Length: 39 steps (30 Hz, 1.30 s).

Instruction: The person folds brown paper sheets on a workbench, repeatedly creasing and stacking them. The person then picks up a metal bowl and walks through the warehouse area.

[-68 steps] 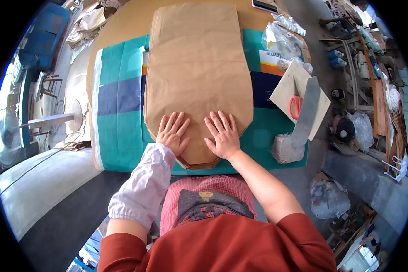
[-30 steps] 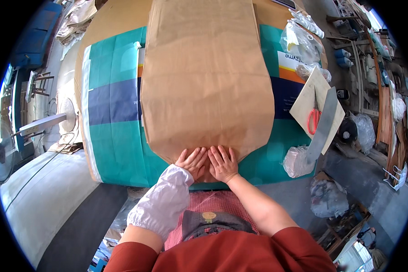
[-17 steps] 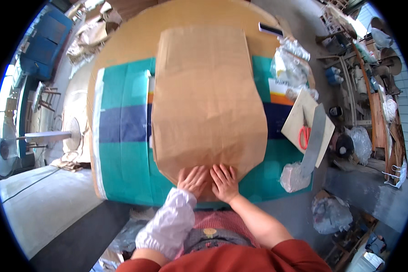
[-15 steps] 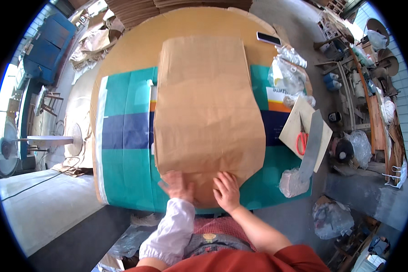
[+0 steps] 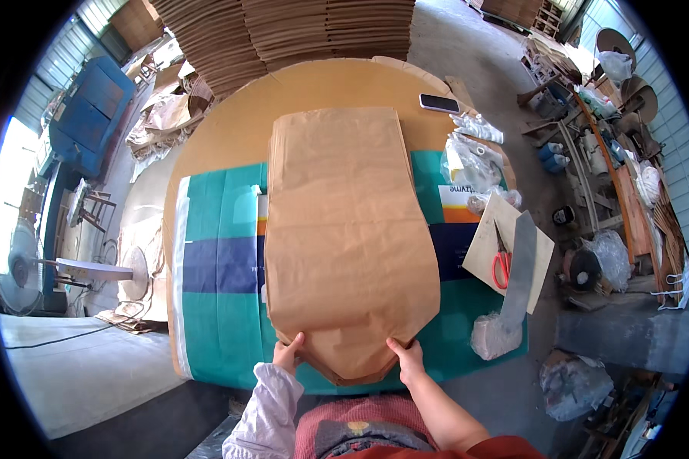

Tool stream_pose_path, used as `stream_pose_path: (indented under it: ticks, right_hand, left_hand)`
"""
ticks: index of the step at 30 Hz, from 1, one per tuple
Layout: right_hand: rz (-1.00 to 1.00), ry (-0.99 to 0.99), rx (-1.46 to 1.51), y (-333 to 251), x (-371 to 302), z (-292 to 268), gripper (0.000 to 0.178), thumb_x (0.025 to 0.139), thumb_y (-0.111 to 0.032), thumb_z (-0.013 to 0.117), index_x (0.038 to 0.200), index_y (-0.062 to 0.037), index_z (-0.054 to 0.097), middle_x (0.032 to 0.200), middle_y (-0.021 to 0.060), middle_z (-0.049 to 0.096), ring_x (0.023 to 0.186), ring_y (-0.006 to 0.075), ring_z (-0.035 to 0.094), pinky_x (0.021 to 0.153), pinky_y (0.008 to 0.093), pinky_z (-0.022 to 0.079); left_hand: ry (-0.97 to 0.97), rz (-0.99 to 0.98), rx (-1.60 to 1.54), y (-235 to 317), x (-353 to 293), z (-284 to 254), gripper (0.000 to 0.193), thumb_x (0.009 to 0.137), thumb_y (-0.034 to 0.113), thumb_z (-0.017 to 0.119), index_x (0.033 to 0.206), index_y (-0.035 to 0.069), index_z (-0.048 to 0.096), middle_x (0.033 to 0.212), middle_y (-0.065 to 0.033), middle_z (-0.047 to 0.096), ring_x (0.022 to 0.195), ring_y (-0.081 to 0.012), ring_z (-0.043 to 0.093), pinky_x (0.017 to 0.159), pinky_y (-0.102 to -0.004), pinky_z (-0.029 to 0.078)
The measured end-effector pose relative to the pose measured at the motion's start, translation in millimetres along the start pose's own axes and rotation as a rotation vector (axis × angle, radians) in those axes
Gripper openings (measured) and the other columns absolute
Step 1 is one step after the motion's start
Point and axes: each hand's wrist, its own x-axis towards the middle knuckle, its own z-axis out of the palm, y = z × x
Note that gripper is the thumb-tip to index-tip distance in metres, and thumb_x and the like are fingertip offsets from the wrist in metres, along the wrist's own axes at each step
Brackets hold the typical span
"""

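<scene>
A stack of brown kraft paper bags (image 5: 348,222) lies lengthwise on the table, its near end tapering toward me. My left hand (image 5: 287,355) grips the slanted edge at the near left, thumb on top and fingers hidden beneath. On the opposite slanted edge, my right hand (image 5: 408,360) pinches the paper the same way. A green and navy printed sheet (image 5: 222,329) is spread under the stack. To the right, scissors with red handles (image 5: 501,268) rest on a pale board (image 5: 478,256), beside a long grey metal blade (image 5: 520,260).
A plastic-wrapped block (image 5: 496,335) sits at the blade's near end. Clear plastic bags (image 5: 471,162) and a phone (image 5: 439,102) lie at the table's far right. Tall piles of brown paper (image 5: 283,38) stand beyond the round table (image 5: 321,80). A fan (image 5: 23,268) is at left.
Both hands have gone from resting flat on the stack's near end to gripping its two slanted edges. The view has tilted, so the far paper piles show more.
</scene>
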Motion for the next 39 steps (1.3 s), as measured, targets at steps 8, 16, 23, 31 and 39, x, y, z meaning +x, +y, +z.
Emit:
stream_pose_path:
  ticks: [8,16,23,31,39]
  right_hand:
    - [-0.176,0.01,-0.18,-68.9,70.0,53.0,0.051,0.073,-0.024,0.084,0.11,0.0051,0.063,0.108,0.0116,0.067,0.097,0.0201,0.063,0.084,0.0315,0.048]
    - [-0.165,0.019,-0.391,-150.3,202.4,137.8,0.078,0.066,-0.044,0.086,0.113,0.0117,0.06,0.116,0.0217,0.063,0.108,0.0297,0.061,0.091,0.0385,0.046]
    - [-0.26,-0.129,-0.21,-157.1,193.3,135.0,0.086,0.072,-0.052,0.08,0.122,0.0131,0.054,0.124,0.0221,0.059,0.116,0.0287,0.056,0.098,0.0371,0.042]
    - [-0.53,-0.276,-0.989,3.2,-19.3,-30.6,0.054,0.085,-0.035,0.067,0.122,0.0024,0.057,0.122,0.0211,0.059,0.112,0.0343,0.058,0.095,0.0416,0.047]
    - [-0.037,-0.029,-1.282,38.6,-191.2,-227.7,0.042,0.082,-0.043,0.061,0.099,-0.0046,0.067,0.102,0.0188,0.066,0.097,0.0364,0.062,0.083,0.0464,0.049]
  left_hand:
    - [0.049,0.069,-0.021,76.3,67.3,45.5,0.049,0.081,0.039,0.076,0.113,0.004,0.062,0.095,-0.01,0.066,0.08,-0.0284,0.066,0.065,-0.0441,0.053]
    - [0.042,0.113,-0.059,208.6,170.0,97.6,0.079,0.075,0.051,0.078,0.128,-0.002,0.053,0.121,-0.0177,0.062,0.106,-0.0307,0.061,0.094,-0.0392,0.048]
    - [-0.065,0.144,0.055,200.6,214.6,93.6,0.067,0.087,0.043,0.064,0.135,0.0,0.045,0.131,-0.0172,0.052,0.118,-0.0299,0.05,0.101,-0.0391,0.04]
    - [0.007,1.126,1.319,-68.9,71.1,39.3,0.104,0.064,0.05,0.078,0.147,0.007,0.032,0.152,-0.021,0.029,0.138,-0.0413,0.029,0.114,-0.0504,0.024]
    - [0.02,1.523,1.915,-152.9,11.1,-28.9,0.07,0.089,0.049,0.057,0.148,0.021,0.033,0.144,-0.0244,0.04,0.125,-0.0379,0.049,0.089,-0.0632,0.045]
